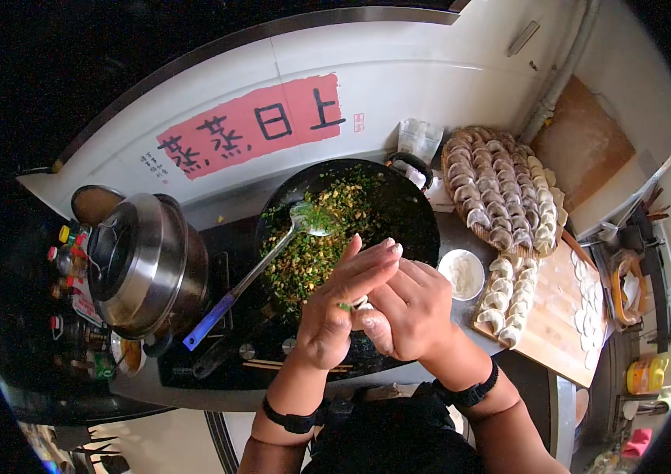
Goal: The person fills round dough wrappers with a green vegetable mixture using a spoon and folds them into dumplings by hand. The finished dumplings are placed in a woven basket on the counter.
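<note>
My left hand (330, 317) and my right hand (412, 305) are pressed together above the near edge of a black wok. Between them is a dumpling (361, 304), of which only a pale bit of dough and a speck of green filling show. Both hands have white flour on the fingers. Under and beyond them, the wok (409, 216) holds a chopped green and yellow filling (294, 266). A metal ladle (310, 219) with a blue handle end rests in the filling. A white bowl of flour (461, 274) stands just right of my right hand.
Rows of dumplings (498, 183) cover a woven tray at the back right. More dumplings and flat dough wrappers (587, 311) lie on a wooden board (548, 332). A lidded steel pot (151, 266) and bottles (69, 260) stand left. Chopsticks (264, 363) lie along the stove's front.
</note>
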`<state>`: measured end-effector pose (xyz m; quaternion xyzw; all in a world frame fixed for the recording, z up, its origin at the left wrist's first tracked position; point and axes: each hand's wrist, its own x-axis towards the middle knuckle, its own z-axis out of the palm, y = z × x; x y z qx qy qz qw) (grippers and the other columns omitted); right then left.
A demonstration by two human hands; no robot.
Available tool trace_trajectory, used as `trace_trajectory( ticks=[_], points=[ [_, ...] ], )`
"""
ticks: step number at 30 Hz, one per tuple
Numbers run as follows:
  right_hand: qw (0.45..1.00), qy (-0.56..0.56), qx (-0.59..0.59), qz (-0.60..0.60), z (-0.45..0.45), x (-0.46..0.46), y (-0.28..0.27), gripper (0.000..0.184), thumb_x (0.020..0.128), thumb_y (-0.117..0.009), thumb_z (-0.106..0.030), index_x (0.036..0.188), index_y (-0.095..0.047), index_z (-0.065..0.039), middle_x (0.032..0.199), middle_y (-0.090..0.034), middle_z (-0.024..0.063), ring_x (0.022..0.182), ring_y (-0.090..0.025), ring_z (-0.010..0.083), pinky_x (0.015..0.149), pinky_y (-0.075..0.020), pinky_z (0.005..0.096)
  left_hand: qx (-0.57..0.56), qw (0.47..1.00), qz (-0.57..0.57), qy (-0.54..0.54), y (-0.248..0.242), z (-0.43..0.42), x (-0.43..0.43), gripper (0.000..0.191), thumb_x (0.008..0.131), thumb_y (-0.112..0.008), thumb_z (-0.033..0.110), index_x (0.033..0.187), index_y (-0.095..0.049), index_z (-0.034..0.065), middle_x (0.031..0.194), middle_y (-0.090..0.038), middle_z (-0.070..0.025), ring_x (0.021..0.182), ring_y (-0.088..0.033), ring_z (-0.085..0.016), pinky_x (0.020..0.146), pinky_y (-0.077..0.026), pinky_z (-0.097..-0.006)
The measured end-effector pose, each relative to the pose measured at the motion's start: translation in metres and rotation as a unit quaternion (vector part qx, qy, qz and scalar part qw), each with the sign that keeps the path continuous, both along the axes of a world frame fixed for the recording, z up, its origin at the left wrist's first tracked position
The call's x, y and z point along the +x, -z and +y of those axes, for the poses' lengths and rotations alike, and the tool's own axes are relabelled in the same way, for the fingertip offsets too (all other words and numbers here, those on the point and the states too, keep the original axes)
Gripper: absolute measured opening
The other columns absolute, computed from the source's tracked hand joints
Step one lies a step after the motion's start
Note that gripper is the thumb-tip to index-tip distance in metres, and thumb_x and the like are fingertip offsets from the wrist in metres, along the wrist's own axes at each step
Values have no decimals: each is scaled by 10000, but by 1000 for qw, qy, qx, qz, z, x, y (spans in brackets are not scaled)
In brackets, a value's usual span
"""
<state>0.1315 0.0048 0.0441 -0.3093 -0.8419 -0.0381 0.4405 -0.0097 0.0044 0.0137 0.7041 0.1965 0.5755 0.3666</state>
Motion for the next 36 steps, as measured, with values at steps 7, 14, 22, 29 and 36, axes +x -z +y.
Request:
trace_trajectory(
  ticks=[7,14,22,29,36],
  points=[
    [999,8,36,20,2,-5,13,196,807,-584,-241,749,-576,-54,682,-551,75,606,-567,254,510,-453,358,34,996,45,-76,2,-4,6,579,993,-199,427,1141,-622,60,1226,-586,-130,1235,-477,-298,1121,-175,-460],
    [996,74,-36,31,13,-11,47,156,833,-538,-167,729,-564,-54,645,-552,94,562,-564,271,494,-453,391,-76,990,13,-121,38,8,21,534,1007,-169,273,1075,-614,-16,1192,-597,-158,1220,-485,-292,1101,-242,-417],
    [934,118,-322,106,33,-18,63,322,943,-432,-271,792,-614,-52,724,-604,141,675,-586,353,624,-464,439,-421,830,-364,33,43,24,18,797,912,-192,652,1405,-337,42,1412,-397,-127,1303,-364,-262,1095,-244,-405],
    [977,38,-183,-104,42,-17,79,514,919,-439,-407,1219,-526,1,1271,-493,215,1251,-380,376,1079,-205,510,-465,748,-463,99,80,27,-1,680,932,-273,591,1356,-413,77,1260,-515,-107,1143,-498,-247,1007,-362,-409],
    [948,-93,-304,-13,57,2,67,480,965,-363,-380,1290,-515,-62,1367,-446,181,1344,-285,350,1107,-135,525,-507,791,-330,92,87,27,-13,704,915,-276,638,1269,-509,77,1057,-593,-77,901,-577,-196,751,-474,-408]
  ],
)
